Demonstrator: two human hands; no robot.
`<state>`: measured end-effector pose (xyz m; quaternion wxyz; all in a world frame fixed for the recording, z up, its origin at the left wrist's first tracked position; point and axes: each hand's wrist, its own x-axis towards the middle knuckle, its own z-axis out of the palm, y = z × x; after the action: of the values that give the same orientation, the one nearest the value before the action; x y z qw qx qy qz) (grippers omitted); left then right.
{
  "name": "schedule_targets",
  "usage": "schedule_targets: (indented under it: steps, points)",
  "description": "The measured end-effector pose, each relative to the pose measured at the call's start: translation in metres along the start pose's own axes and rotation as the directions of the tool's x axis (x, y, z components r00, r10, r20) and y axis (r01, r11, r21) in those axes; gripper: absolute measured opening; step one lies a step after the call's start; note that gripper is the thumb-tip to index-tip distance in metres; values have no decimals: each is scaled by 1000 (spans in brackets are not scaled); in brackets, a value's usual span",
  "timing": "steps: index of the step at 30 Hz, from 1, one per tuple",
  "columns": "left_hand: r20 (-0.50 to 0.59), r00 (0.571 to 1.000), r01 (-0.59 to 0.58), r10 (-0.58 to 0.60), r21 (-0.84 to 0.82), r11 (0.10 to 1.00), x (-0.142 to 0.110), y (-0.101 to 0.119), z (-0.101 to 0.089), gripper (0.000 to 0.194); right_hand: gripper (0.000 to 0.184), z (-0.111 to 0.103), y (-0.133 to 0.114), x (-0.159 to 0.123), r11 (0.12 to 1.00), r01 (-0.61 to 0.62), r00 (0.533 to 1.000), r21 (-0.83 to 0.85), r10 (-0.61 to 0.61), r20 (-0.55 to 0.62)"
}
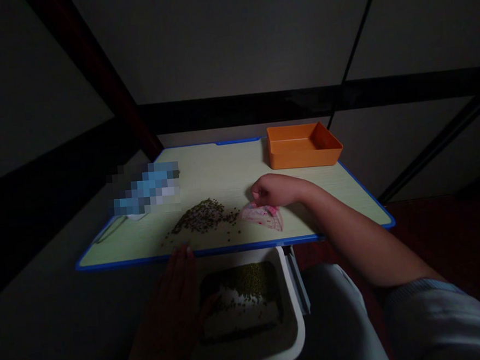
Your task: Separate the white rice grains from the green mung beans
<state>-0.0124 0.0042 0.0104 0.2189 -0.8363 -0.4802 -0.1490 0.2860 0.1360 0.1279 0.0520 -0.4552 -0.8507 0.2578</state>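
My right hand (pixel 279 189) is closed on a clear pink protractor (pixel 262 218), whose curved side lies low on the tabletop. Just left of the protractor is a pile of small green and dark beans (pixel 201 215), with loose ones scattered around it. My left hand (pixel 176 294) is in shadow at the table's front edge, fingers stretched and thumb apart, holding nothing I can see. Beside it, below the table edge, a white tub (pixel 297 329) contains more green beans (pixel 250 278), heaped toward its far side.
An orange open box (pixel 302 159) stands at the table's back right corner. At the left edge lies a blurred-out blue and white object (pixel 150 186). The pale tabletop (pixel 206 168) has a blue rim. Dark panelled walls stand behind it. My leg (pixel 335 310) is right of the tub.
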Motion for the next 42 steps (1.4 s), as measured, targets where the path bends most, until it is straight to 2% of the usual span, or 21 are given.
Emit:
schedule_targets:
  steps: [6, 12, 17, 22, 28, 32, 37, 42]
  points:
    - [-5, 1000, -12, 12, 6, 1000, 0, -1, 1, 87, 15, 2, -3, -2, 989, -1, 996, 147, -12, 86]
    - [-8, 1000, -11, 11, 23, 1000, -1, 0, 1, 86, 17, 8, -7, 2, 999, -5, 1000, 50, 5, -7]
    - [4, 1000, -1, 1, 10, 1000, -1, 0, 2, 87, 18, 7, -3, 4, 1000, -16, 999, -13, 16, -31]
    - [8, 1000, -4, 4, 23, 1000, -2, -1, 2, 88, 19, 3, -5, 3, 993, -78, 994, -93, 71, -82]
    - [3, 1000, -15, 15, 20, 1000, 1, 0, -1, 86, 19, -4, -4, -2, 987, -156, 983, -41, 151, -107]
    - [5, 1000, -8, 8, 14, 1000, 1, 0, -1, 84, 21, -4, -2, -2, 991, -136, 982, 12, 136, -130]
    - [7, 1000, -9, 9, 15, 1000, -1, -1, 1, 86, 22, 2, -1, 2, 994, -91, 993, 68, 95, -64]
    - [16, 1000, -1, 2, -10, 1000, -1, 0, 1, 87, 22, 4, -4, 5, 993, -117, 990, -14, 116, -82]
